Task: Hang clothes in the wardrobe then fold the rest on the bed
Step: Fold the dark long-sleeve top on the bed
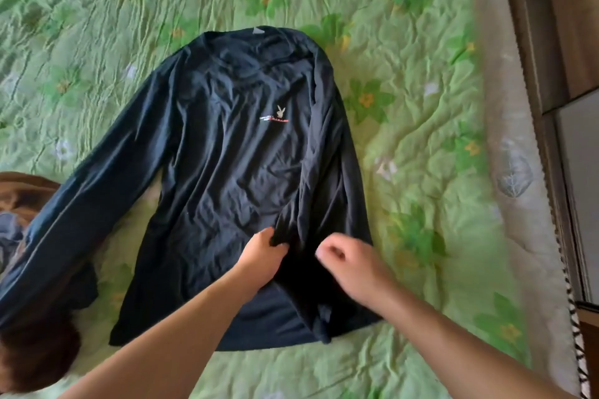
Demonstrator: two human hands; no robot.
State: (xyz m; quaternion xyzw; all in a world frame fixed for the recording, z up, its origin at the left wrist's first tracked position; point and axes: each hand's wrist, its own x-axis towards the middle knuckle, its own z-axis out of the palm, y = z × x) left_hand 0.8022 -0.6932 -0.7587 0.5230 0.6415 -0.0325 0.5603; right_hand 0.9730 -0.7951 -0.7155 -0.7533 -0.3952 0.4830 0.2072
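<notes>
A dark navy long-sleeved shirt [227,152] lies face up on the green flowered bedspread [405,146], collar away from me. Its left sleeve stretches out toward the lower left. Its right sleeve is folded in over the body. My left hand [264,253] pinches a fold of that sleeve's cloth near the hem. My right hand [348,264] hovers just to the right, fingers loosely curled, holding nothing, and it is blurred.
A pile of brown and blue clothes [19,204] lies at the left edge of the bed. The bed's right edge [518,172] runs along a wardrobe [570,58] with mirrored doors. Bare bedspread lies above and to the right of the shirt.
</notes>
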